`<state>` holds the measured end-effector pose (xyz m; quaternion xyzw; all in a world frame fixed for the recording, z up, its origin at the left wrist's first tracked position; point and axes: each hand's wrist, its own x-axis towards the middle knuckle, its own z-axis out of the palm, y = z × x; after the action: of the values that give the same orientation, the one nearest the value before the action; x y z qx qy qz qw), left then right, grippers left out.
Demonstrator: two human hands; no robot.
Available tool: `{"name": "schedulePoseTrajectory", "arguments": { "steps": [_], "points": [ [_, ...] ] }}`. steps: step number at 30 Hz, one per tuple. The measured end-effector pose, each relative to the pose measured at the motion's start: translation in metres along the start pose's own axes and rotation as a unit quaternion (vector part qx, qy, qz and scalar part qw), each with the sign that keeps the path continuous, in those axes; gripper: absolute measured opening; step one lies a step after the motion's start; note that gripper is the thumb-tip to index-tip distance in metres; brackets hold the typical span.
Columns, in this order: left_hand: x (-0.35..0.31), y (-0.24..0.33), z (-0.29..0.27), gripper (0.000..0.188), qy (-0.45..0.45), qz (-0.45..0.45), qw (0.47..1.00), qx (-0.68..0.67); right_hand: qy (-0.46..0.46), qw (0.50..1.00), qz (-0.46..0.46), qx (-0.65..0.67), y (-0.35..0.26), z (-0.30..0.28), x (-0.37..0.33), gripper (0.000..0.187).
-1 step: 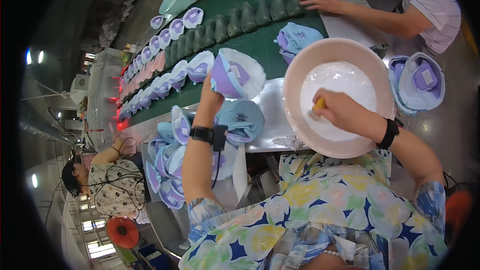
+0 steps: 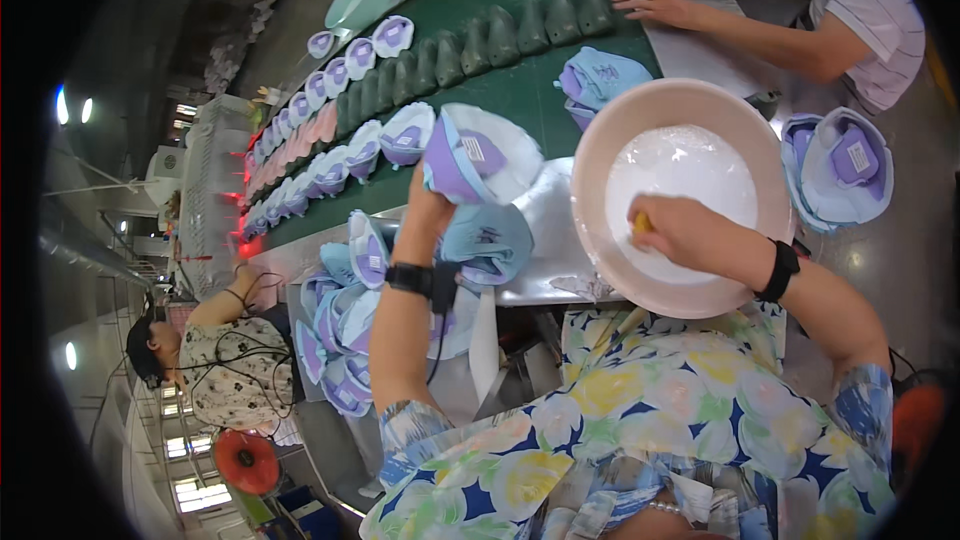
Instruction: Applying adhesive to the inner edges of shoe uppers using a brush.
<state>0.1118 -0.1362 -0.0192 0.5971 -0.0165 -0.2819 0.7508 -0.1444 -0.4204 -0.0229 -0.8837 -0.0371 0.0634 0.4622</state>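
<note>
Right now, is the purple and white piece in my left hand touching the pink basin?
Apart: the head view shows green surface and metal tabletop between the purple and white piece and the pink basin.

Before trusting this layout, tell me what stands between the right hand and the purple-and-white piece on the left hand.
The pink basin's left wall stands between the right hand and the purple-and-white piece; past that wall, nothing visible does.

At lower centre, a floral apron (image 2: 640, 400) is worn with blue-and-white sleeves (image 2: 412, 435). Black wristbands (image 2: 779, 270) are strapped at centre-left and right.
</note>
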Motion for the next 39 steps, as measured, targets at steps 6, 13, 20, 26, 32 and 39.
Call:
{"name": "schedulePoseTrajectory", "arguments": {
  "steps": [6, 13, 20, 26, 32, 39],
  "points": [
    [-0.053, -0.016, 0.011, 0.044, -0.052, -0.042, 0.998, 0.014, 0.094, 0.989, -0.03, -0.114, 0.017, -0.043, -0.037, 0.019],
    [-0.057, -0.036, 0.083, 0.036, -0.148, -0.075, 0.98, 0.111, 0.29, 0.94, -0.172, 0.048, -0.022, -0.104, -0.04, 0.019],
    [-0.074, -0.042, 0.115, 0.035, -0.204, 0.184, 0.913, 0.303, 0.308, 0.944, -0.103, 0.061, -0.014, -0.087, -0.041, 0.023],
    [-0.084, -0.063, 0.11, 0.041, -0.132, 0.209, 0.961, 0.121, 0.35, 0.893, 0.023, 0.282, -0.02, -0.059, -0.047, 0.027],
    [-0.087, -0.068, 0.113, 0.046, -0.076, 0.317, 0.944, 0.056, 0.336, 0.867, 0.063, 0.363, -0.019, -0.036, -0.046, 0.031],
    [-0.088, -0.052, 0.106, 0.051, -0.037, 0.338, 0.913, 0.226, 0.327, 0.876, -0.015, 0.354, -0.032, -0.038, -0.054, 0.023]
  ]
}}
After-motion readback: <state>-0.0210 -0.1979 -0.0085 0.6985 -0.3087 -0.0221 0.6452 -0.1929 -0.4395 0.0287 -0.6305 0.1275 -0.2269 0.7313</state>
